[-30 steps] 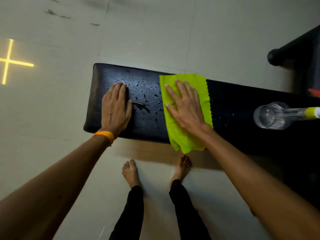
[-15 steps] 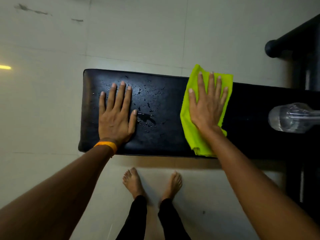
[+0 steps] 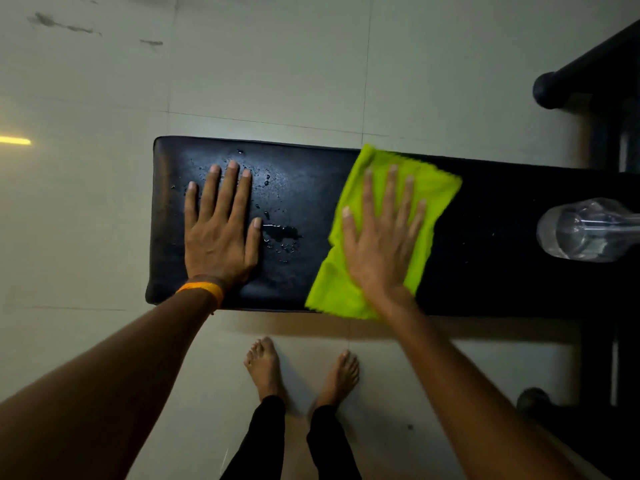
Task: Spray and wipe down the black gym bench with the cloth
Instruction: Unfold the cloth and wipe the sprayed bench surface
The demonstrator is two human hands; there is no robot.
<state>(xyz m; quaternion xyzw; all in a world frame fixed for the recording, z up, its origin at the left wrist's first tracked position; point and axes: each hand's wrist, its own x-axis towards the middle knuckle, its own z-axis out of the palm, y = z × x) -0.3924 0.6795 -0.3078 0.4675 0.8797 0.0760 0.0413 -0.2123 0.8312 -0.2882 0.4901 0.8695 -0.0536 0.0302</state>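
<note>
Unbranded black bench (image 3: 311, 188), green cloth (image 3: 429, 188)

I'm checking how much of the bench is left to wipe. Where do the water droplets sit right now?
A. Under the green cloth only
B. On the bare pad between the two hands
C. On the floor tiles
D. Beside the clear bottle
B: the droplets lie on the bench between the left hand and the cloth under the right hand.
</note>
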